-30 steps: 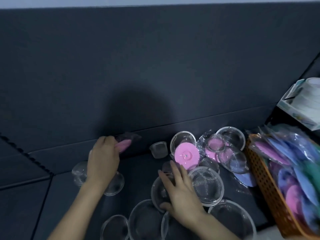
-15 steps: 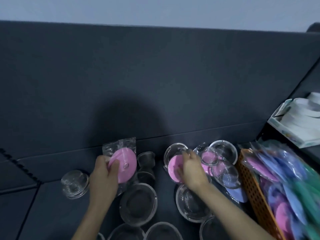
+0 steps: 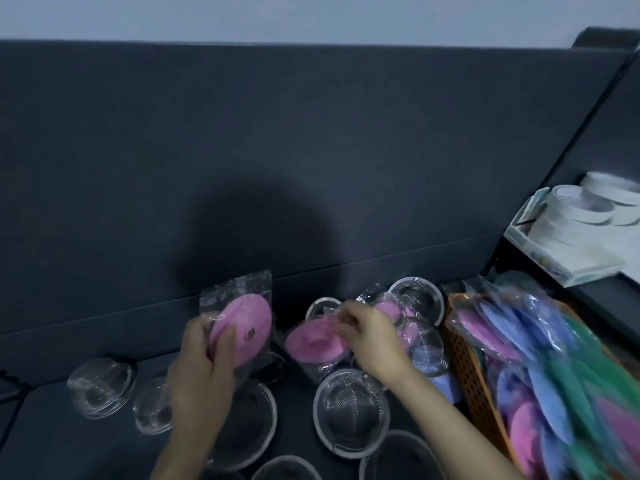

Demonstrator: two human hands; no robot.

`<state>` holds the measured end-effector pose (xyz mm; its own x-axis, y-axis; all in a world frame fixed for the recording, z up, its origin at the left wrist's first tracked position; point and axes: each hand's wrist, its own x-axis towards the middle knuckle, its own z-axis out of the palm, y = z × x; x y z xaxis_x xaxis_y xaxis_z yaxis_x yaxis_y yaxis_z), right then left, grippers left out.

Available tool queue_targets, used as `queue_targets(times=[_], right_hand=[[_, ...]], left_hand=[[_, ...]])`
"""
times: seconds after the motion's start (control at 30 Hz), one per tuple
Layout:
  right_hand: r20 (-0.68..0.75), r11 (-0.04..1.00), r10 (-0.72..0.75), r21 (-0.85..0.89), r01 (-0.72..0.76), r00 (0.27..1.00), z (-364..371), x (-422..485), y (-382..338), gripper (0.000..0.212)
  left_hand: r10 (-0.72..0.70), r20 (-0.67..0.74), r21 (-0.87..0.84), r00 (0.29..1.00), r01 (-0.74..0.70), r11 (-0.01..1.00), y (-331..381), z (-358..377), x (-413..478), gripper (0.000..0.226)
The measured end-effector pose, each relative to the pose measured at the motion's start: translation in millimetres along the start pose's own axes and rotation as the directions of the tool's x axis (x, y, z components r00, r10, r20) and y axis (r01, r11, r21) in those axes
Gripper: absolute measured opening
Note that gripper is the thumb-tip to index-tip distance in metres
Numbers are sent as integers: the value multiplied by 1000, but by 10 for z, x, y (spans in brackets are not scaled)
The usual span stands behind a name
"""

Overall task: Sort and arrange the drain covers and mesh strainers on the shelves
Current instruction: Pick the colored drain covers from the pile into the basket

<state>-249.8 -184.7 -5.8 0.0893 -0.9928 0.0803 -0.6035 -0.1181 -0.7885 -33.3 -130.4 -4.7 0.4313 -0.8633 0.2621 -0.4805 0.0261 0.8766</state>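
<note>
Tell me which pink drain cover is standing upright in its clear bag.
The bagged pink round drain cover gripped by the left hand; the right hand's pink cover lies nearly flat.

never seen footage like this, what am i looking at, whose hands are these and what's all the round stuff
There is no machine here: a person wears a camera on the head, so this single picture looks forward and down at their own two bare hands over a dark shelf.

The left hand holds a round pink drain cover in a clear plastic bag, tilted up on edge. The right hand pinches the wrapping of a second pink bagged drain cover low over the shelf; whether it is lifted is unclear.

Around them lie round metal mesh strainers and small clear plastic domes. At the right, an orange perforated basket holds more bagged covers in pink, blue and green. Above it sits a box of white rolls.
</note>
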Motion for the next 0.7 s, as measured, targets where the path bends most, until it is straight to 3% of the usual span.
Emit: queue_targets(times=[0.1,0.17,0.23,0.33,0.43,0.5,0.57,0.63,0.7], right_hand=[[33,974,-34,227,26,999,-148,-91,-12,15],[18,950,-20,311,14,1000,-174,-108,11,12],[-45,946,36,323,-19,998,-144,-103,42,14],[-126,955,118,287,-77,985,-92,-87,109,21],[-183,975,99,216,-58,978,-90,-85,154,8],[-264,989,129,-43,-145,956,-132,-29,290,29],[-271,883,295,-288,-369,916,-239,18,456,55],[-177,793,464,-353,-496,868,-298,38,581,68],[-82,781,468,-427,-455,880,-203,3,653,73]], left_hand=[[33,46,-11,998,-32,999,107,104,14,9],[28,181,-109,983,-8,994,185,208,27,7],[8,337,-194,941,62,979,271,327,2,17],[-12,474,-134,880,86,987,334,483,-67,28],[-40,422,-36,906,60,998,271,560,-68,31],[-67,363,0,929,72,997,212,548,-21,27],[-88,290,14,953,88,996,148,488,35,26],[-102,208,11,973,101,995,87,410,87,26],[-123,124,8,985,123,992,38,337,122,29]])
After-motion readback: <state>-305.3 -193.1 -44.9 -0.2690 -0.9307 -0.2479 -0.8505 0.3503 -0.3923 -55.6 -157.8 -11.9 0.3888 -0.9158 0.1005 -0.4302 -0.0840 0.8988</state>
